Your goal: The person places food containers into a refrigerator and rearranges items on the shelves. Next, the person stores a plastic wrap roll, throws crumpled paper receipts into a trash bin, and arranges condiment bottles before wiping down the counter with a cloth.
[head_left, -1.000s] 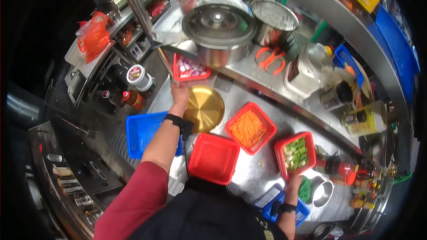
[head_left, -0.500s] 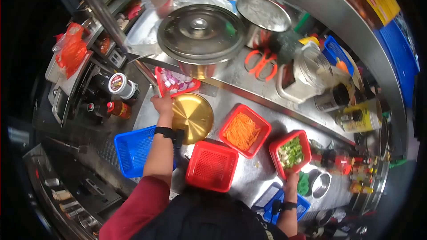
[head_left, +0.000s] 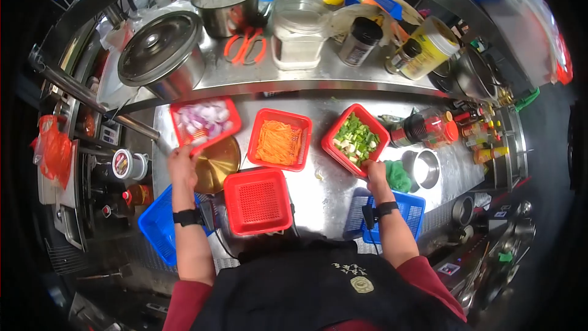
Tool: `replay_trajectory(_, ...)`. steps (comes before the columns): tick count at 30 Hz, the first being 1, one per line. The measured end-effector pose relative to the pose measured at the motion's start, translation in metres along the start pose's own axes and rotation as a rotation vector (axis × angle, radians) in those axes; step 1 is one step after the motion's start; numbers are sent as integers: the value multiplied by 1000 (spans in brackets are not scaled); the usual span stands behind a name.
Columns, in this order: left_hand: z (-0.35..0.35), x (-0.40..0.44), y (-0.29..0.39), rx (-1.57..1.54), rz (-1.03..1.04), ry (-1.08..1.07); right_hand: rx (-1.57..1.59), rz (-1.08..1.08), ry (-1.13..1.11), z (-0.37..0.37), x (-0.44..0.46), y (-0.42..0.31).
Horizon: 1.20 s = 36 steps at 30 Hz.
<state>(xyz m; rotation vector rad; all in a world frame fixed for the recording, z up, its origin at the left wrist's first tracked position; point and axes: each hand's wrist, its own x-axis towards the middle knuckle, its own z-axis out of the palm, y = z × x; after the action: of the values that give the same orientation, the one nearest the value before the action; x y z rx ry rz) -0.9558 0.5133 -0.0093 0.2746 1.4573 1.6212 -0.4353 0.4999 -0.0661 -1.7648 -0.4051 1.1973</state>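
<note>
My left hand (head_left: 183, 167) grips the near left corner of a red basket of chopped onion (head_left: 206, 121), which overlaps the far edge of a round golden plate (head_left: 218, 165). My right hand (head_left: 376, 173) holds the near corner of a red basket of chopped green vegetables (head_left: 356, 139); its fingers are partly hidden by the rim. Between them sits a red basket of shredded carrot (head_left: 279, 140). Nearer to me is an empty red basket (head_left: 258, 201).
Blue baskets (head_left: 160, 224) (head_left: 407, 213) lie at both sides. A green cloth (head_left: 397, 176) and a steel bowl (head_left: 425, 168) are right of my right hand. Bottles (head_left: 422, 129) stand beyond. A steel shelf (head_left: 245, 84) holding pots and orange-handled scissors (head_left: 245, 48) spans the back.
The view has turned and shifted right. My left hand has brought the onion basket nearer to the carrot basket, partly over the golden plate. My right hand still holds the green vegetable basket.
</note>
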Motion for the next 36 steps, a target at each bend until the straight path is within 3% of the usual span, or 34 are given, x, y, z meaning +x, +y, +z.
replay_trajectory(6,57,-69,-46,277,-257,-326,-94,-8,-2,-4,18,-8)
replay_trajectory(10,87,-80,-78,355,-250,-306,-92,30,46,6,11,-12)
replay_trajectory(12,87,-67,-85,653,-74,-298,60,27,-8,6,-3,-13)
replay_trajectory(13,85,-61,-88,670,-81,-289,78,52,-72,6,-12,-15)
replay_trajectory(15,83,-44,-90,1215,244,-285,35,92,-89,9,-30,-16)
replay_trajectory(16,80,-30,-94,1237,245,-285,-12,120,-99,11,-41,-17)
replay_trajectory(18,79,-11,-103,1210,187,-259,23,165,-108,12,-49,-17)
replay_trajectory(19,90,-20,-98,1005,-10,-310,57,230,-177,11,-44,-16)
replay_trajectory(20,99,-26,-89,1024,-17,-321,90,295,-242,10,-40,-14)
replay_trajectory(22,109,-33,-87,926,-340,-364,203,241,-239,11,-32,-6)
replay_trajectory(28,124,-48,-80,566,-335,-284,167,193,-234,-5,-32,-22)
replay_trajectory(36,91,-138,-36,523,-238,-148,63,166,-312,-4,-23,-21)
